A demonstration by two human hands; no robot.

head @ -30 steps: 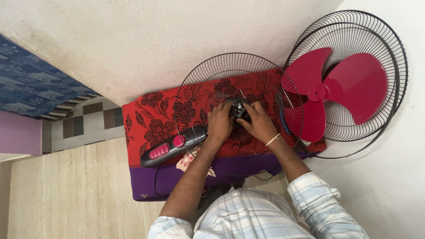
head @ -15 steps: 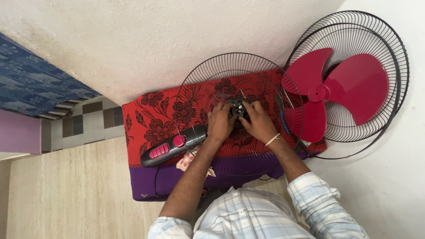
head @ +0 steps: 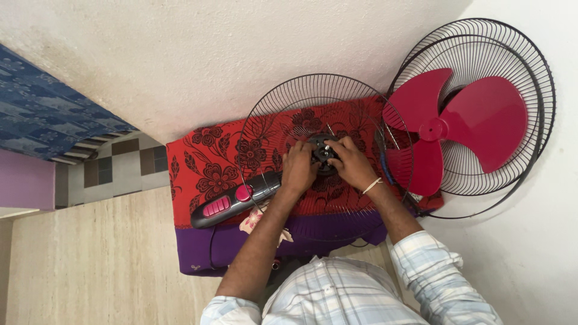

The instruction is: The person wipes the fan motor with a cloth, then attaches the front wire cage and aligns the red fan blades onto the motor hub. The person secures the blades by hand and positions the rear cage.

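A black wire fan guard (head: 271, 114) lies flat on a red flowered cloth (head: 198, 162). At its centre sits the black motor hub (head: 323, 153). My left hand (head: 299, 167) grips the hub's left side and my right hand (head: 349, 162), with a pale band on the wrist, grips its right side. The black fan neck with pink buttons (head: 232, 200) sticks out to the left under my left forearm.
A second wire guard (head: 512, 48) leans on the white wall at right with a crimson three-blade fan blade (head: 463, 126) resting in it. A purple cloth edge (head: 241, 247), beige floor tiles (head: 90, 265) and a blue patterned fabric (head: 42, 114) lie left.
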